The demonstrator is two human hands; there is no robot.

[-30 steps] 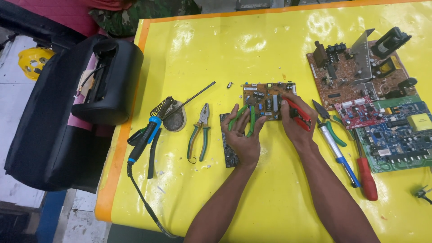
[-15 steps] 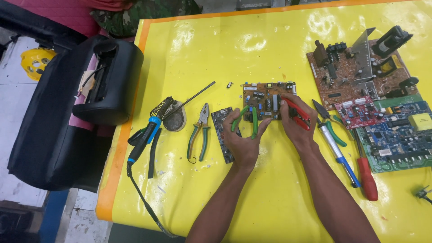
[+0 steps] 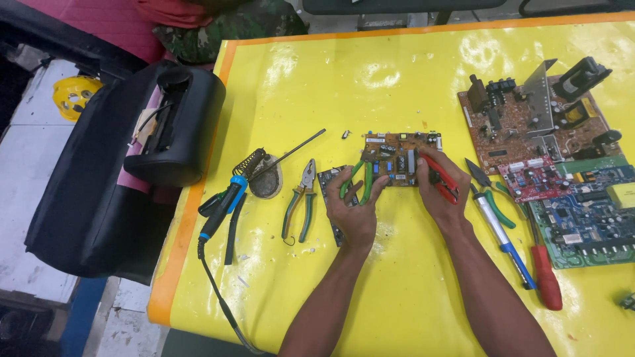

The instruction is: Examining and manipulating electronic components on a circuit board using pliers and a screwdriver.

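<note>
My left hand [image 3: 354, 210] has come up from the worktop [image 3: 397, 277] over the last second. It now grips the green-handled pliers [image 3: 357, 180], fingers wrapped round the handles, the nose at the left edge of the small brown circuit board [image 3: 397, 158]. My right hand [image 3: 436, 192] has not shifted; it is closed on the red-handled cutters [image 3: 442, 177] at the board's right edge.

The board lies flat at mid-worktop, between both hands, same spot as before. A dark board [image 3: 329, 182] lies partly under my left hand.

Judgement: both tools are now on the board, so work on it is under way.

Untouched: the spare pliers [image 3: 301, 198] and soldering iron [image 3: 225, 206] to the left, screwdrivers [image 3: 522, 258] and larger boards [image 3: 562, 172] to the right.
</note>
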